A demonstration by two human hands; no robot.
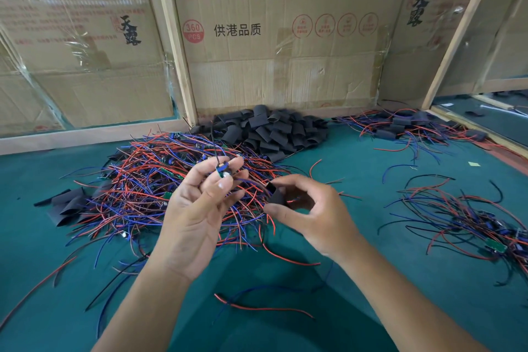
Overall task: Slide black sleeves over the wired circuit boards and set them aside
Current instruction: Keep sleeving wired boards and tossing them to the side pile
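While your left hand is pinching a wired circuit board at its fingertips, palm turned toward you, your right hand is curling thumb and fingers around a black sleeve just beside it, the two things sitting close but not yet touching. The board's red and blue wires are trailing down between your hands toward the sleeve. Both hands are hovering over the green table, and a loose red wire is lying nearest you. Behind your hands, a tangled heap of wired boards is spreading across the cloth, with a smaller tangle sitting to your right. Farther back, a pile of black sleeves is resting against the cardboard wall, and sleeved boards are gathering at the far right. The cardboard is showing "360 PCS" in a red circle, "供港品质" beside it, and large black brush characters above
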